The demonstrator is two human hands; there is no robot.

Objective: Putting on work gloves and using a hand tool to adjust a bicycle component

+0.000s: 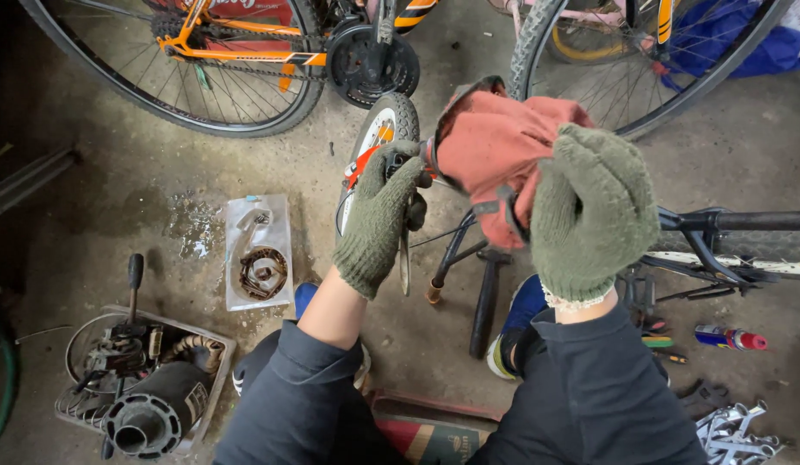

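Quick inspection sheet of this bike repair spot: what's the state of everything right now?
Surface: concrete floor, stained, damp patch.
Job's things: red rag over a part of a small wheel.
Clutter: plastic bag with a rusty chain, tray of parts, spanners, spray can.
Grippers: left hand gloved, gripping at the wheel; right hand gloved, pinching the rag.
Cables: nothing seen.
Surroundings: orange bicycle, another bicycle wheel.

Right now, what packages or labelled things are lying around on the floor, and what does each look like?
Plastic bag: flat, clear, on the floor left of the left hand, holding rusty metal parts.
Spray can: lying at right, blue body, red cap.
Box: bottom centre between the arms, green and red printed face.
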